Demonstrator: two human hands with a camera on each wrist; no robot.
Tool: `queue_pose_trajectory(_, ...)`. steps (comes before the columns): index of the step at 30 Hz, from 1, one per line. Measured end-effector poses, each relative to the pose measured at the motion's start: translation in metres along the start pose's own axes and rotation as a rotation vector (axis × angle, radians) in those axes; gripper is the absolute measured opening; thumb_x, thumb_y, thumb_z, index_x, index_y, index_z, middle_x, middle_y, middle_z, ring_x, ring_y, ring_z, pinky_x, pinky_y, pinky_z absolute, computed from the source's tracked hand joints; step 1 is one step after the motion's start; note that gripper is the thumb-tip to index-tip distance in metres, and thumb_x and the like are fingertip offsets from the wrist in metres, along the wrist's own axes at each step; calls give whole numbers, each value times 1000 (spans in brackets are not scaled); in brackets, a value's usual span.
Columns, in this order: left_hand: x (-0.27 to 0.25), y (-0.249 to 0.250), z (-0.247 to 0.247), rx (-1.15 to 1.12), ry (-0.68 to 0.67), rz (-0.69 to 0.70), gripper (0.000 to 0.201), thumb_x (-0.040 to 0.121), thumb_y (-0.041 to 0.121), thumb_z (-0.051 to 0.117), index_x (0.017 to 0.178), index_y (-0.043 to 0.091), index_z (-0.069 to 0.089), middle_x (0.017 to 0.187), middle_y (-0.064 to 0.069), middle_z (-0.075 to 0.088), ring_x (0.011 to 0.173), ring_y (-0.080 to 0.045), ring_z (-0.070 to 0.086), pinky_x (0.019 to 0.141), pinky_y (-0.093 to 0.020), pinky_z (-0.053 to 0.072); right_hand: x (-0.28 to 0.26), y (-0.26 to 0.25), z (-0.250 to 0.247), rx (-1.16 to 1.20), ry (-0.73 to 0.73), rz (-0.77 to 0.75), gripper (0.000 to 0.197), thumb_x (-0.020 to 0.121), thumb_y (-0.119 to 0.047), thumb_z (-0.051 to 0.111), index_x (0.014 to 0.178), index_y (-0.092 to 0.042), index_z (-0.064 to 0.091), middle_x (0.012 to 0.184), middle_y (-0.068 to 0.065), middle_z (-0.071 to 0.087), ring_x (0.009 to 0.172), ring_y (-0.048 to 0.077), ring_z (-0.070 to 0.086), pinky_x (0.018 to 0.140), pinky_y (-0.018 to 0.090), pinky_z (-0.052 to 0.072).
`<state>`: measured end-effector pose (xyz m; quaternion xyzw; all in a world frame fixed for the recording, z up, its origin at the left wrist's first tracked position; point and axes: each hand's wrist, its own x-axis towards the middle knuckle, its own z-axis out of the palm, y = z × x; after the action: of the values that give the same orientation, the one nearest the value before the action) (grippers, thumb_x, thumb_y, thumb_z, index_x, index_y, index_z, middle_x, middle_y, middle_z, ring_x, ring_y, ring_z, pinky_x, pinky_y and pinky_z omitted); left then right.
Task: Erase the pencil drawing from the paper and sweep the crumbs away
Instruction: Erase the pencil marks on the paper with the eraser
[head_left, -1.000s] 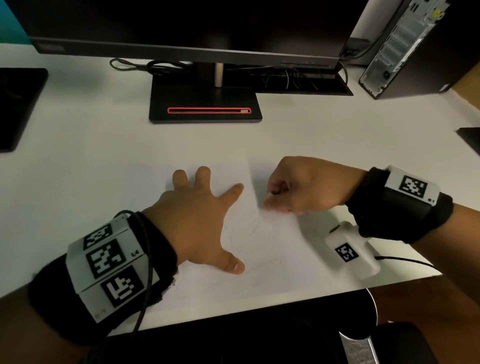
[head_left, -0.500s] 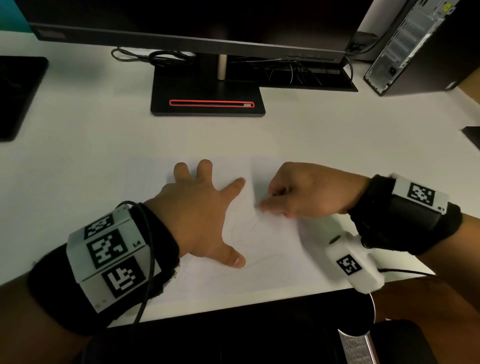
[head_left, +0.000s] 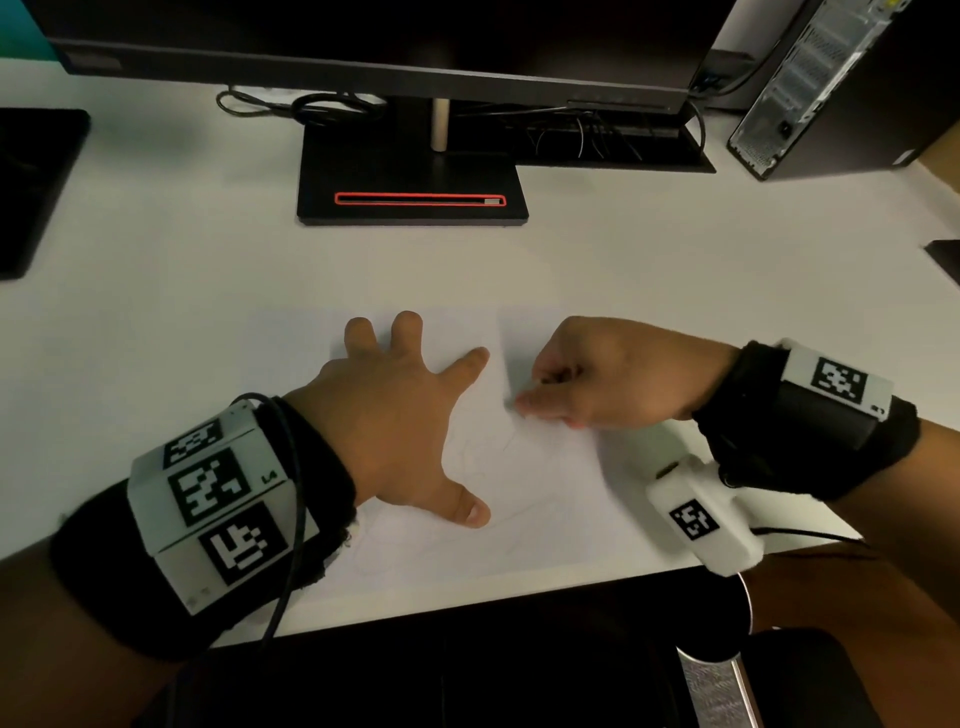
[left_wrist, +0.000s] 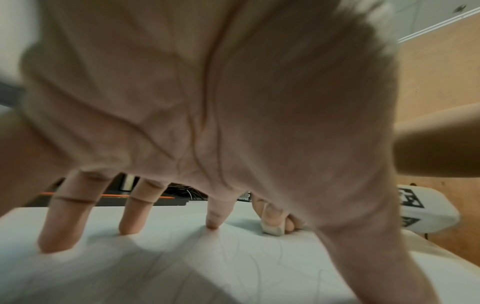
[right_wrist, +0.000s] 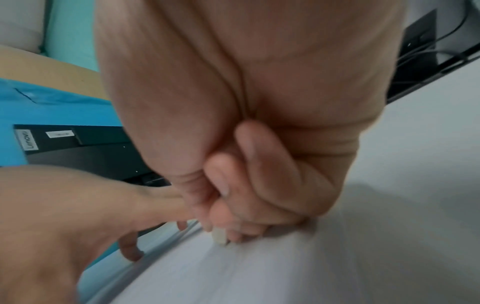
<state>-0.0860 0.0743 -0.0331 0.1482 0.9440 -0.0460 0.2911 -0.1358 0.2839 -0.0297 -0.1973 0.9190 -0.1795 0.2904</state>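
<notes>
A white sheet of paper (head_left: 550, 499) with faint pencil lines (head_left: 498, 452) lies on the white desk near its front edge. My left hand (head_left: 410, 410) lies flat on the paper with its fingers (left_wrist: 64, 222) spread and straight, pressing the sheet down. My right hand (head_left: 524, 402) is curled and pinches a small whitish eraser (left_wrist: 271, 230), whose tip (right_wrist: 219, 236) touches the paper just right of the left index finger. In the head view the eraser is hidden under the right fingers. The pencil lines (left_wrist: 233, 253) run across the sheet between the two hands.
A black monitor stand (head_left: 413, 182) with a red-rimmed slot stands behind the paper, with cables (head_left: 311, 106) beside it. A computer tower (head_left: 821, 88) is at the back right and a dark pad (head_left: 36, 187) at the left. The desk's front edge (head_left: 467, 605) runs close below the paper.
The right hand with the eraser has slid a little toward me and left over the paper. The left hand has stayed flat in place.
</notes>
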Motion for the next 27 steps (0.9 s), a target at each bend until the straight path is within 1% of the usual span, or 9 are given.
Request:
queue_pose_trajectory(3, 1, 0, 0, -1, 1, 4, 133, 53, 92, 62, 150, 47, -16, 147, -8, 0, 134, -41, 14, 89, -44, 46, 1, 6, -7, 30, 46, 38, 50, 97, -41, 63, 72, 2, 62, 57, 3, 52, 50, 17, 42, 53, 29, 40)
queue_pose_trajectory(5, 1, 0, 0, 1, 1, 2, 133, 53, 92, 62, 151, 47, -16, 147, -8, 0, 134, -41, 14, 89, -44, 46, 2, 4, -5, 9, 69, 12, 51, 97, -40, 61, 70, 3, 58, 57, 3, 48, 51, 17, 39, 54, 32, 38)
queue_pose_trajectory(8, 0, 0, 0, -1, -2, -2, 133, 52, 92, 62, 151, 47, -15, 147, -9, 0, 133, -40, 15, 90, -44, 47, 0, -2, 2, -11, -12, -28, 51, 97, -42, 62, 70, 1, 58, 58, 2, 49, 53, 17, 41, 55, 33, 39)
queue_pose_trajectory(12, 0, 0, 1, 0, 4, 1, 134, 52, 93, 61, 150, 47, -16, 148, -9, 0, 133, -40, 15, 89, -44, 47, 3, 3, -7, 7, 70, 22, 51, 97, -41, 62, 72, 2, 61, 57, 4, 50, 50, 17, 41, 56, 32, 40)
queue_pose_trajectory(16, 1, 1, 0, 3, 0, -2, 134, 52, 93, 61, 150, 47, -17, 148, -10, 0, 133, -40, 15, 90, -45, 48, -1, -3, 2, -16, -16, -22, 52, 97, -43, 62, 71, 0, 60, 58, 1, 52, 51, 15, 41, 54, 30, 40)
queue_pose_trajectory(19, 0, 0, 0, 1, 5, 1, 134, 52, 93, 61, 150, 47, -17, 148, -9, 0, 133, -40, 15, 90, -45, 46, -1, 5, -6, 12, 42, 32, 50, 98, -42, 62, 70, 0, 62, 56, 1, 54, 48, 14, 42, 52, 27, 40)
queue_pose_trajectory(21, 0, 0, 0, 3, 5, 0, 134, 52, 93, 61, 151, 47, -17, 147, -9, 1, 133, -40, 15, 90, -44, 46, -3, 3, -3, -20, 43, 3, 51, 97, -42, 61, 69, -1, 60, 56, 1, 52, 49, 13, 41, 54, 29, 39)
queue_pose_trajectory(24, 0, 1, 0, 6, 4, -1, 134, 52, 93, 61, 151, 46, -17, 147, -9, 2, 132, -40, 16, 88, -43, 46, -9, 1, 4, -33, -30, -33, 53, 97, -44, 61, 71, 1, 60, 58, 1, 54, 52, 14, 42, 56, 32, 40)
queue_pose_trajectory(27, 1, 0, 1, 7, 4, 0, 134, 52, 93, 61, 150, 46, -18, 146, -10, 2, 132, -40, 17, 87, -43, 47, -9, 7, -2, -19, 46, 11, 51, 98, -43, 61, 71, 1, 61, 57, 2, 53, 51, 13, 41, 57, 32, 40)
